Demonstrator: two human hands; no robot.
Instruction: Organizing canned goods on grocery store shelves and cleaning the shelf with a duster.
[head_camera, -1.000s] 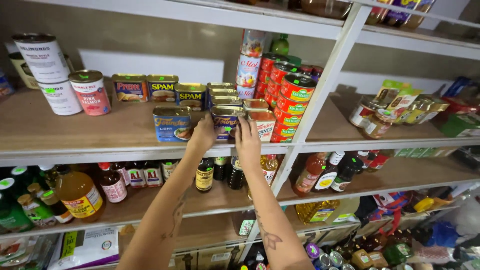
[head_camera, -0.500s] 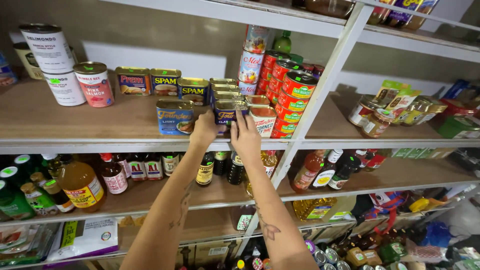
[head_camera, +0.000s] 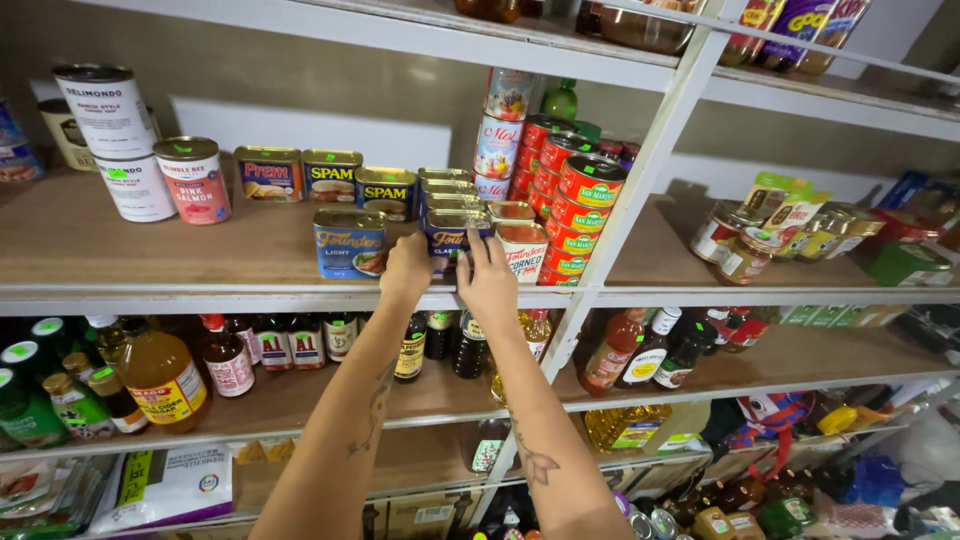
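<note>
Both my hands reach up to a dark blue rectangular meat tin (head_camera: 450, 233) at the front of the wooden shelf (head_camera: 150, 250). My left hand (head_camera: 408, 268) presses against the tin's left side and my right hand (head_camera: 485, 275) grips its right side, fingers on the front. A lighter blue tin (head_camera: 349, 243) stands just left of it, apart from my left hand. A white and red corned beef tin (head_camera: 524, 250) stands to the right. Behind the held tin runs a row of similar tins (head_camera: 447, 190).
Red round cans (head_camera: 580, 205) are stacked against the white upright post (head_camera: 640, 170). Large white cans (head_camera: 112, 130) and a pink salmon can (head_camera: 192, 180) stand at far left. Sauce bottles (head_camera: 300, 340) fill the shelf below. Jars and pouches (head_camera: 790, 225) sit on the right shelf.
The view has shifted slightly. Both hands stay on the dark blue tin, which sits at about the same spot at the shelf front.
</note>
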